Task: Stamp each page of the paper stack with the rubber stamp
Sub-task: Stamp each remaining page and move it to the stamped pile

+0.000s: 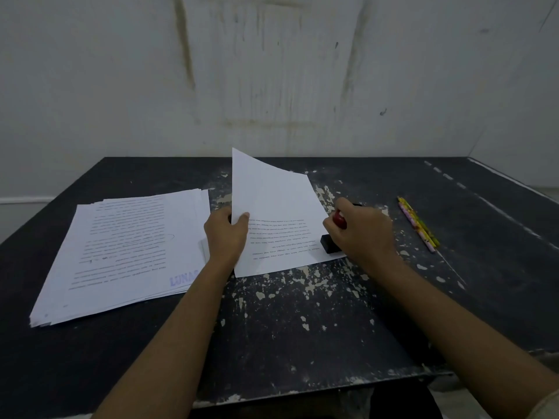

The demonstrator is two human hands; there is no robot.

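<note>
While the right hand (pixel 360 234) curls round the red grip of the rubber stamp (pixel 331 244), black base down on the near right corner of a loose page (pixel 281 225), we note the left hand (pixel 225 234) pinching that page's left edge and raising it, so the far half curves up off the table (pixel 302 313). We cannot tell whether the base sits fully flat. The paper stack (pixel 121 252) lies just left of the page, its top sheet showing a blue mark (pixel 183 279) at the near right corner. Two pencils (pixel 419 225) lie well apart to the right. Risks, in our judgement: any tug from the lifting hand would drag paper under the inked face and smear the print, and the bowed sheet may leave one side faint.
</note>
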